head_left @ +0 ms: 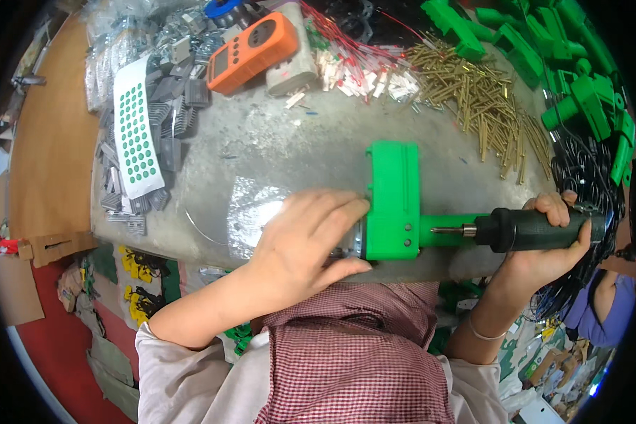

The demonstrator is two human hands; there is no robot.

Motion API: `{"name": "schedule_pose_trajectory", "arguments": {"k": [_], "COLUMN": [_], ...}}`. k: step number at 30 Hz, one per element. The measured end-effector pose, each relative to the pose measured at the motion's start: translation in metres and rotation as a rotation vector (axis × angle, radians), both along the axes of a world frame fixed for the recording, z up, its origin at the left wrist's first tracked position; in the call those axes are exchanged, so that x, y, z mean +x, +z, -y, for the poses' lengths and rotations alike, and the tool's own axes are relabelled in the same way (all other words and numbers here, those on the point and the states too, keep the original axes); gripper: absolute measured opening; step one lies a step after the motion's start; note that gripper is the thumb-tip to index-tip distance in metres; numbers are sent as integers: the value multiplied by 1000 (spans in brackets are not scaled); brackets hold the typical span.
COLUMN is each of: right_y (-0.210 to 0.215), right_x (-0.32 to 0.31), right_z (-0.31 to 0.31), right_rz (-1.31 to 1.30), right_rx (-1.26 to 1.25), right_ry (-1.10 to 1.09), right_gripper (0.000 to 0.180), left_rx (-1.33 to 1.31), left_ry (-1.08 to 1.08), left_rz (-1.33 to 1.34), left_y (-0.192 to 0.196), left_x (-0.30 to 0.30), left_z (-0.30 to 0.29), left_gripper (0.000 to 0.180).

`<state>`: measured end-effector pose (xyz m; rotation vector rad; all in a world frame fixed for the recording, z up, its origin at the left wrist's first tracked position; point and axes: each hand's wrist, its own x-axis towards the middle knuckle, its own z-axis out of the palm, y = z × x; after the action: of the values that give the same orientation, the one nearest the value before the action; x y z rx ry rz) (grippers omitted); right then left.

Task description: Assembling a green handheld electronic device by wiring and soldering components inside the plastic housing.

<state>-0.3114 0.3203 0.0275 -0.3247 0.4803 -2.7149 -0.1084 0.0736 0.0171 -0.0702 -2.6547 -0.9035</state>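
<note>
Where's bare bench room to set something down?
Largest: middle of the bench, below the orange meter, above the clear plastic, between grey finned parts and green housing. Smaller: between housing and brass screws, above the black driver. Crowded: back edge with red wires, right side with black cables.

Beside my left fingers (343, 214), the housing (394, 194) is plain bright green; the power screwdriver (533, 230) in my right fingers (552, 208) is near-black, its bit (446, 230) silvery. My apron (353, 367) is a fine dark-red and white check between pale sleeves (180, 385). The desk (290, 141) is mottled grey. Along its left edge lie dull-grey finned pieces (170, 152) and a white sticker sheet (138, 134) patterned with rows of green dots. At the far edge I see an orange meter (251, 55) with a dark dial (261, 34) and red wires (339, 32); toward the far right corner, brassy gold screws (484, 99) and more green parts (517, 55), then black cables (579, 177).
</note>
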Motion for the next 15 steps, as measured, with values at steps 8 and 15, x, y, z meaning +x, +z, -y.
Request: {"name": "schedule_pose_trajectory", "arguments": {"k": [8,15], "right_y": [-7,-8], "right_x": [21,23], "right_z": [-1,4], "right_rz": [49,47], "right_rx": [1,25], "right_ry": [-63,-77], "right_gripper": [34,33], "left_rx": [61,19], "left_ry": [44,49], "left_rz": [64,51], "left_y": [0,-4], "left_x": [-1,0], "left_z": [2,1], "left_gripper": [63,65]}}
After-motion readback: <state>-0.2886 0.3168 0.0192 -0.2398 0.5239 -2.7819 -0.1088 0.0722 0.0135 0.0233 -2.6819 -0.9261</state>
